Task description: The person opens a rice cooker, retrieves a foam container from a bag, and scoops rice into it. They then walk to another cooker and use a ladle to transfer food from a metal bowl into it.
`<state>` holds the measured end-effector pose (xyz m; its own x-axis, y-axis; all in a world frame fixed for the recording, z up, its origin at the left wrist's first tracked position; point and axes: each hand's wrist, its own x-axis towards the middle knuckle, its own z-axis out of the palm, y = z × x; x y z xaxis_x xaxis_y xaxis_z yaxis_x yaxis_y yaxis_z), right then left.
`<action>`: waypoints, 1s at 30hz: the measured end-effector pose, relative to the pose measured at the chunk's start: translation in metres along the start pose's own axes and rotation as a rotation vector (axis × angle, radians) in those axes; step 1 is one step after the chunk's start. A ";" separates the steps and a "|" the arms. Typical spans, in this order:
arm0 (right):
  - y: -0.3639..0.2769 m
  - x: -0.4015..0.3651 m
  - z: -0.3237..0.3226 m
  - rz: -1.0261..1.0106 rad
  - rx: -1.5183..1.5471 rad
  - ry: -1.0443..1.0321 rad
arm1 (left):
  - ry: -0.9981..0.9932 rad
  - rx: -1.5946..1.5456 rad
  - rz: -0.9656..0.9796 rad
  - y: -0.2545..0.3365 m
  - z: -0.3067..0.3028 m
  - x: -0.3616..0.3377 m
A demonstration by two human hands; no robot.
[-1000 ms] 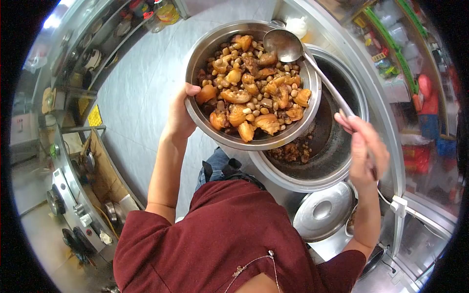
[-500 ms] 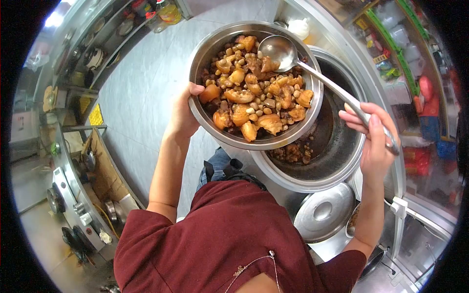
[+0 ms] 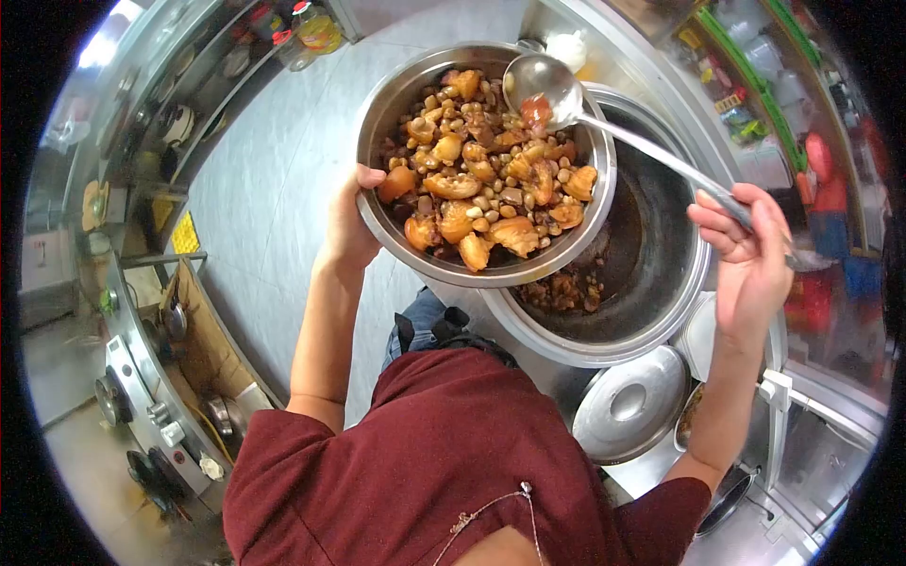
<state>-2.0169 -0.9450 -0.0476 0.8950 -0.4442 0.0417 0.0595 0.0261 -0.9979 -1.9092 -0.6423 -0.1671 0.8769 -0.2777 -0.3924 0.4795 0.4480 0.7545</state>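
A steel bowl (image 3: 377,212) full of brown meat pieces and peanuts (image 3: 491,193) is held up at its left rim by my left hand (image 3: 354,217), thumb over the edge. My right hand (image 3: 750,259) is closed around the handle of a steel ladle (image 3: 651,146). The ladle's head is over the bowl's upper right part, with a small reddish-brown piece in it. Below and to the right of the bowl, partly covered by it, stands a large pot (image 3: 694,274) with dark sauce and some meat and peanuts at its bottom.
A round metal lid (image 3: 628,406) lies near the pot, beside a small container (image 3: 689,420) partly behind my right forearm. Shelves with packages (image 3: 746,113) are at the right. A cooking unit with knobs (image 3: 156,415) stands at the left. Bottles (image 3: 316,33) are at the top.
My right hand has moved right and slightly down, and the ladle's head has shifted a little right. The bowl has moved slightly left with my left hand.
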 end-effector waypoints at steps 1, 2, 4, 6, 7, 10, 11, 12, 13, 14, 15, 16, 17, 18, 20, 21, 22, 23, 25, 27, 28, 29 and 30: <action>-0.004 -0.002 -0.007 -0.016 0.021 0.004 | 0.043 -0.002 0.008 0.001 0.003 -0.002; -0.010 -0.006 -0.014 -0.037 0.022 0.020 | 0.066 0.025 -0.002 0.001 0.001 -0.002; -0.021 -0.018 -0.035 -0.071 -0.022 0.086 | 0.058 -0.032 -0.022 -0.008 -0.019 0.007; -0.029 -0.035 -0.061 -0.097 -0.052 0.097 | 0.026 -0.055 0.019 -0.009 -0.013 0.002; -0.032 -0.044 -0.070 -0.114 -0.103 0.106 | 0.000 -0.059 0.067 -0.010 -0.013 0.003; -0.014 -0.079 -0.081 -0.081 -0.296 0.176 | 0.110 0.073 0.203 -0.013 -0.022 0.003; -0.001 -0.089 -0.080 -0.054 -0.439 0.232 | 0.115 0.119 0.273 -0.011 -0.029 0.002; 0.012 -0.096 -0.079 -0.200 -0.588 -0.006 | 0.128 0.072 0.293 -0.008 -0.036 0.002; 0.023 -0.102 -0.076 -0.347 -0.728 -0.252 | 0.141 0.022 0.316 -0.003 -0.041 0.000; 0.033 -0.109 -0.068 -0.328 -0.856 -0.335 | 0.196 0.057 0.363 0.005 -0.039 -0.007; 0.041 -0.114 -0.063 -0.307 -0.982 -0.422 | 0.214 0.051 0.431 0.012 -0.044 -0.007; 0.047 -0.115 -0.064 -0.299 -0.978 -0.419 | 0.241 0.082 0.454 0.024 -0.057 -0.008; 0.053 -0.114 -0.066 -0.332 -1.042 -0.415 | 0.268 0.111 0.477 0.033 -0.059 -0.011; 0.057 -0.113 -0.068 -0.368 -1.106 -0.412 | 0.257 0.134 0.509 0.038 -0.056 -0.016; 0.056 -0.110 -0.074 -0.359 -1.201 -0.395 | 0.222 0.163 0.555 0.050 -0.057 -0.021; 0.057 -0.109 -0.076 -0.353 -1.296 -0.377 | 0.355 0.112 0.519 0.052 -0.054 -0.027; 0.059 -0.107 -0.076 -0.353 -1.294 -0.377 | 0.326 0.093 0.526 0.054 -0.062 -0.028; 0.062 -0.106 -0.075 -0.300 -1.303 -0.409 | 0.297 0.073 0.535 0.056 -0.077 -0.027; 0.063 -0.106 -0.071 -0.243 -1.308 -0.444 | 0.219 0.025 0.494 0.058 -0.098 -0.031; 0.060 -0.108 -0.061 -0.076 -1.123 -0.531 | 0.227 0.009 0.526 0.053 -0.101 -0.034; 0.059 -0.108 -0.055 -0.013 -1.052 -0.551 | 0.252 0.011 0.529 0.054 -0.107 -0.034; 0.065 -0.107 -0.050 -0.013 -1.055 -0.557 | 0.257 0.008 0.528 0.052 -0.112 -0.036; 0.078 -0.107 -0.044 -0.003 -0.845 -0.470 | 0.299 0.041 0.527 0.050 -0.115 -0.038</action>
<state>-2.1277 -0.9344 -0.1320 0.9918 -0.0350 -0.1228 -0.1113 -0.7087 -0.6967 -1.9152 -0.5115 -0.1753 0.9702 0.2263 -0.0869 -0.0182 0.4253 0.9049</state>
